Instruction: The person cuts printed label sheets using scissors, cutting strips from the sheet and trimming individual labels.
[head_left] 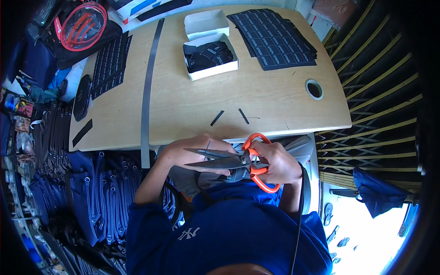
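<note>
My right hand [279,162] grips a pair of scissors [220,161] by its orange handles, in front of my body at the table's near edge. The dark blades stand apart and point left, across my left hand [201,149]. Below the blades, a small dark label with white print [237,174] shows at my left fingertips, which are curled and partly hidden by the scissors. A thin dark sliver [208,145] sticks up by the left hand. On the tabletop just beyond lie two narrow dark offcuts, a left one [217,118] and a right one [244,116].
An open white box [213,72] of cut dark labels stands far centre. Printed dark sheets [275,41] lie far right, more sheets [110,64] at left. A long grey strip [146,91] crosses the table [183,105]. A round hole [314,89] is at right; blue straps [101,197] hang lower left.
</note>
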A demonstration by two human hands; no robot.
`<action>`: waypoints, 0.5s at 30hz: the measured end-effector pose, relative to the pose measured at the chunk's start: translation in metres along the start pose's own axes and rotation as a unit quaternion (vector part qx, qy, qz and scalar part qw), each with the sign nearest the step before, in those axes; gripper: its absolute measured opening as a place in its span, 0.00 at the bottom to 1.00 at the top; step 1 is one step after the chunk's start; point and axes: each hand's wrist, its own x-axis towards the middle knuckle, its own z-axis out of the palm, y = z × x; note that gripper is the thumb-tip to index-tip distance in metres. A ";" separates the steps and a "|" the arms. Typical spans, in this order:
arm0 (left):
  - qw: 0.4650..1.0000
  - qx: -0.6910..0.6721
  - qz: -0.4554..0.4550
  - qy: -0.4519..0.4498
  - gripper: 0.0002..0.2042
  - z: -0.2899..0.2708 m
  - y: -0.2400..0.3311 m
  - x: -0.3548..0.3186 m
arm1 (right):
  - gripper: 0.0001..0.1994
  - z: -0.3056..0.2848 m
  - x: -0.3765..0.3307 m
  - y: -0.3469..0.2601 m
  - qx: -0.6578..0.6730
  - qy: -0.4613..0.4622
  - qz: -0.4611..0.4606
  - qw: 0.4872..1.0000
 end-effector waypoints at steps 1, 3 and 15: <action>0.999 0.053 0.010 0.001 0.21 0.002 -0.001 -0.002 | 0.19 -0.002 0.001 -0.001 -0.009 0.018 -0.007 1.000; 0.994 0.102 -0.033 -0.016 0.14 0.006 0.002 -0.002 | 0.19 -0.008 0.005 -0.007 -0.023 0.043 -0.015 0.999; 0.981 -0.048 0.148 0.114 0.34 -0.019 -0.002 0.018 | 0.13 -0.033 0.034 -0.028 -0.115 0.157 0.014 0.981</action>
